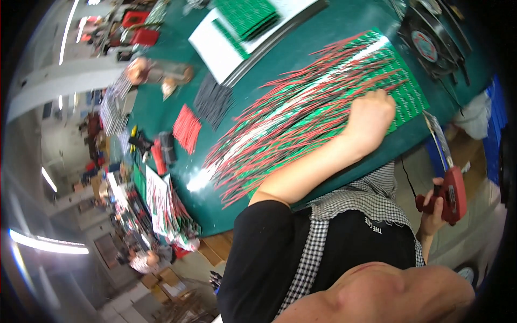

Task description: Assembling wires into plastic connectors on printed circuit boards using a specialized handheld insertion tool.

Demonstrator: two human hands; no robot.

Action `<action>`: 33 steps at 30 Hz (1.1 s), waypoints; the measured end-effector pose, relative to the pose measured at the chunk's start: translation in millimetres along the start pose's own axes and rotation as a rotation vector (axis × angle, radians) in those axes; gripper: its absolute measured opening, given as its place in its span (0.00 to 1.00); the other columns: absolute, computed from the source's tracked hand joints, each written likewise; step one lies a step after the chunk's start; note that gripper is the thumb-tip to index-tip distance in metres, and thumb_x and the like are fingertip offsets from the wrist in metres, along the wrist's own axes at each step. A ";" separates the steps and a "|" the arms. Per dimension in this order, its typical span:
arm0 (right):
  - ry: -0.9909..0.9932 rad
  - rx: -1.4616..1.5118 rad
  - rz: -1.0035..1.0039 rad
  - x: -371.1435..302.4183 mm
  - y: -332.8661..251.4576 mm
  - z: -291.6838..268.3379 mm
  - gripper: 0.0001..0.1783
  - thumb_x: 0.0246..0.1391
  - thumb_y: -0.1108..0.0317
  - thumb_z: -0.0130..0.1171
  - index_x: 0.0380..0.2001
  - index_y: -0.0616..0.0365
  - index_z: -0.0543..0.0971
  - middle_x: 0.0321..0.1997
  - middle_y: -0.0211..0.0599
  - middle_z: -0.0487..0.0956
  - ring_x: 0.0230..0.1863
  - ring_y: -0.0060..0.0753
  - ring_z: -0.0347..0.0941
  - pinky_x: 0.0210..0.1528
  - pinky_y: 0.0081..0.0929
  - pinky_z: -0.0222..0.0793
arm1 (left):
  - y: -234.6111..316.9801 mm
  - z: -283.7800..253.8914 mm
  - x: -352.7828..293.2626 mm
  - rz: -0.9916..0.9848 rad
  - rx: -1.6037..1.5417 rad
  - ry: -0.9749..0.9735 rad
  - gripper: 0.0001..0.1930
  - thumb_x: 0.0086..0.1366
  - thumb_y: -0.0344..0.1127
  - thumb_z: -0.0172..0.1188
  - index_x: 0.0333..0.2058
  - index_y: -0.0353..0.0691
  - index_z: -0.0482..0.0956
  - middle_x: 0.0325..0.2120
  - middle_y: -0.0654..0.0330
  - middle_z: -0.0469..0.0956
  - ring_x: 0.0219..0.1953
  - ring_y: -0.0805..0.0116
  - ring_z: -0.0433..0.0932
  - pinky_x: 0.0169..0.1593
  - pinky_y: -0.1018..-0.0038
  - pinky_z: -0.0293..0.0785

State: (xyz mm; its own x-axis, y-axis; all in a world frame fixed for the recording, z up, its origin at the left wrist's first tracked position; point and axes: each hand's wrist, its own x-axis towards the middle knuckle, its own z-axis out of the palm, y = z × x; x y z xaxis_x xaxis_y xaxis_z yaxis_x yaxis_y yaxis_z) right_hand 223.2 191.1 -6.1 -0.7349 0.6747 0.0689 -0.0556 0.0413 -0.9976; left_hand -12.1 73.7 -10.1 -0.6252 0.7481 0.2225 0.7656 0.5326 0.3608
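Green circuit boards [412, 97] lie on the green table, with many red and black wires [253, 142] fanned across them toward the left. My left hand [371, 118] rests over the boards at the wire ends, its fingers bent and pressed together. What is in its fingertips, if anything, is hidden by the hand. At the table's near right edge, my right hand [435, 211] grips a red soldering gun [455, 196] by its handle. The gun's long metal front part points up toward the corner of the boards and appears apart from them.
A black fan [425, 46] stands at the far right. Stacked green boards [250, 19] lie on a white panel [207, 46] at the back. Black wires [214, 101] and red wires [187, 129] sit in piles at left. A co-worker [116, 105] is across the table.
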 end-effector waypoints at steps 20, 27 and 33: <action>0.005 0.058 -0.097 35.9 1.9 -16.5 0.22 0.52 0.70 0.47 0.50 0.66 0.61 0.42 0.46 0.70 0.21 0.20 0.63 0.23 0.16 0.61 | -241.1 -132.3 -141.2 -0.559 0.277 0.077 0.16 0.47 0.32 0.61 0.37 0.36 0.75 0.34 0.50 0.75 0.39 0.53 0.73 0.44 0.65 0.67; -0.004 0.138 -0.078 25.7 3.0 -19.6 0.22 0.53 0.70 0.46 0.51 0.66 0.61 0.45 0.45 0.70 0.22 0.18 0.62 0.21 0.17 0.61 | -250.5 -125.9 -122.9 -0.510 0.524 0.037 0.22 0.49 0.34 0.61 0.44 0.37 0.71 0.40 0.49 0.72 0.44 0.51 0.70 0.47 0.63 0.66; 0.143 0.086 0.011 13.8 7.5 -32.1 0.20 0.55 0.71 0.42 0.50 0.66 0.60 0.48 0.44 0.67 0.22 0.17 0.61 0.18 0.16 0.64 | -298.7 -145.6 -187.1 -0.761 0.564 -0.008 0.21 0.41 0.32 0.62 0.39 0.40 0.74 0.36 0.52 0.75 0.42 0.54 0.72 0.45 0.62 0.68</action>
State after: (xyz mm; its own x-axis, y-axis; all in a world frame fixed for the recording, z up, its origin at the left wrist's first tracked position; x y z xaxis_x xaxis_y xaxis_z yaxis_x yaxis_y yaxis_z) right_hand 234.3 224.4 -12.9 -0.6326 0.7728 0.0501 -0.1101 -0.0258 -0.9936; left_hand -145.8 -283.0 -27.6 -0.9873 0.1224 0.1009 0.1140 0.9898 -0.0851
